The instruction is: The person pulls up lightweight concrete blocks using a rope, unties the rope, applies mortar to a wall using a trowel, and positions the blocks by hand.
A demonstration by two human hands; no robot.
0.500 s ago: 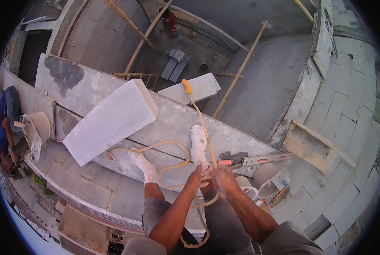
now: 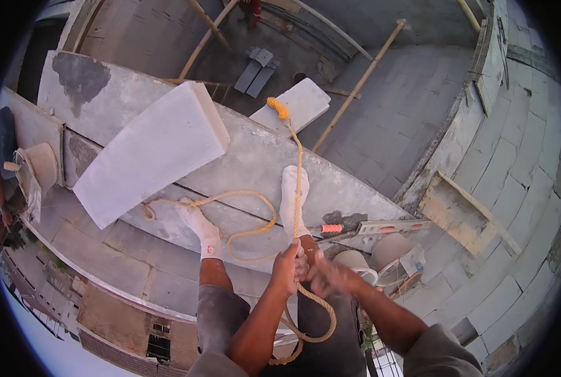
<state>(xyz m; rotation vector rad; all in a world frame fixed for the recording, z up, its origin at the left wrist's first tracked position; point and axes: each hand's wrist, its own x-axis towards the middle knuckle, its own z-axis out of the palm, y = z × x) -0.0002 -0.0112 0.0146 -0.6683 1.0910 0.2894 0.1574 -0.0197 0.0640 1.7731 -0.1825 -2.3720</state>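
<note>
My left hand (image 2: pixel 289 267) is wrapped round a tan rope (image 2: pixel 298 188) in front of my legs. My right hand (image 2: pixel 332 275) is just right of it, off the rope as far as I can see, its fingers smeared by motion. Upward the rope runs to an orange-yellow knot (image 2: pixel 279 108) at a pale block (image 2: pixel 300 103), beyond the wall edge above the room below. Slack rope loops hang under my left hand, and more rope curls across the wall top. A large pale block (image 2: pixel 158 147) lies on the wall, left of my socked feet.
I stand over a concrete wall top (image 2: pixel 242 157) with a deep room beyond it. A level (image 2: pixel 393 227), buckets (image 2: pixel 354 262) and a wooden trough (image 2: pixel 456 213) are at the right. Another bucket (image 2: pixel 40 164) and a person (image 2: pixel 3 163) are at the left; a person in red (image 2: pixel 250 9) is below.
My left hand has closed round the rope and moved slightly down. My right hand has come away from the rope to the right. The tied block appears higher in view.
</note>
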